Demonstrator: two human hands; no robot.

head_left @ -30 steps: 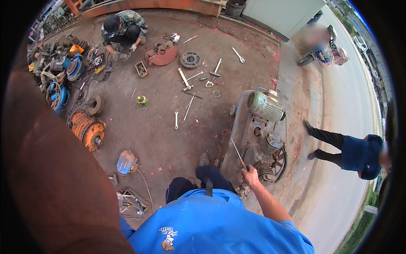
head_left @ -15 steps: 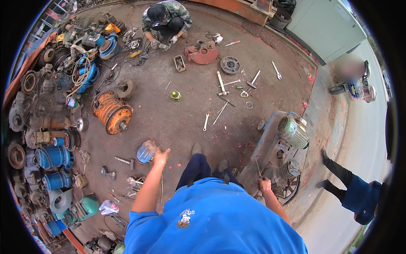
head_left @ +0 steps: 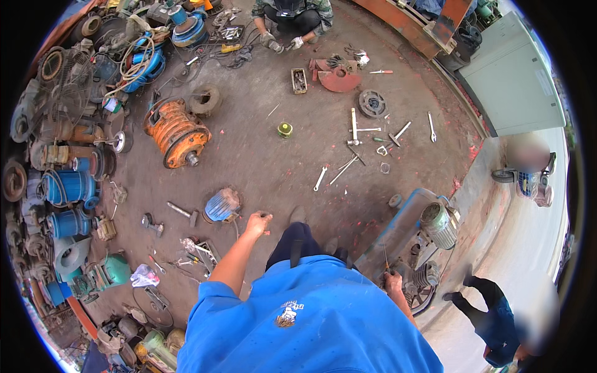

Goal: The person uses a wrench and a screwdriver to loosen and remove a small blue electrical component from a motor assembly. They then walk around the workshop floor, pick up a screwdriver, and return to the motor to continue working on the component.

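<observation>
My left hand (head_left: 257, 224) is held out above the floor, fingers curled in; anything between them is too small to make out. Just left of it on the floor sits a small blue electric motor (head_left: 221, 206), with a hammer (head_left: 184, 213) beyond. On the other side, my right hand (head_left: 393, 283) is closed round a screwdriver (head_left: 385, 255), its thin shaft pointing up and away from me. That hand is close to an air compressor with a long grey tank (head_left: 401, 224), a greenish motor (head_left: 438, 225) and a finned pump head (head_left: 426, 275).
An orange motor (head_left: 177, 133) lies ahead to the left, and blue motors (head_left: 69, 186) pile along the left side. Wrenches (head_left: 320, 178) and a long-handled hammer (head_left: 354, 127) are scattered ahead. A co-worker (head_left: 292, 18) crouches at the back; another person (head_left: 491, 317) is at right.
The view has shifted, so the floor things appear farther right and the co-worker higher up. My left hand has moved away from the blue motor, fingers now more curled. The right still grips the screwdriver.
</observation>
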